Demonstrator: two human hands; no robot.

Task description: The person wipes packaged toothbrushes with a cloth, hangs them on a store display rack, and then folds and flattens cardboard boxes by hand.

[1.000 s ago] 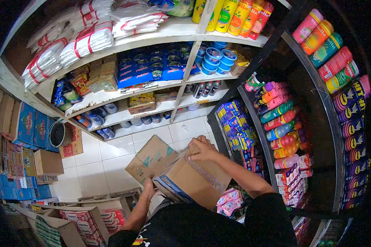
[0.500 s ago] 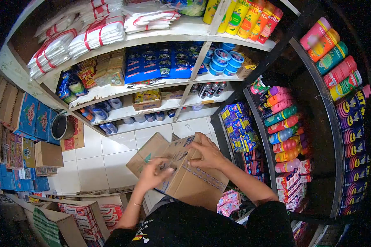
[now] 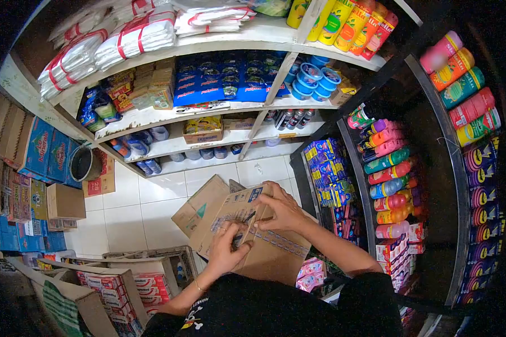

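A brown cardboard box point(image 3: 275, 261) is tilted in front of my body, with printing on its upper panel and a patterned strip of tape along one side. My right hand point(image 3: 284, 210) grips its upper edge, thumb bent over the seam. My left hand point(image 3: 229, 250) is closed at the same seam, fingers curled against the cardboard just left of my right thumb. What lies under the left fingertips is partly hidden. Behind the box, another piece of cardboard point(image 3: 192, 210) with a green mark leans out over the floor.
Ahead stand white shelves point(image 3: 213, 50) with plastic-bag bundles point(image 3: 140, 38), blue packs point(image 3: 199, 90) and blue tubs point(image 3: 308, 78). A dark rack point(image 3: 364, 194) with bottles is on my right. Cartons point(image 3: 66, 202) and a bucket point(image 3: 85, 163) stand left, open boxes point(image 3: 104, 295) lower left. Tiled floor point(image 3: 123, 224) lies between.
My left hand has moved right and slightly down, from hovering blurred over the panel to the box's seam. The right hand keeps its grip on the edge. The view has shifted slightly.
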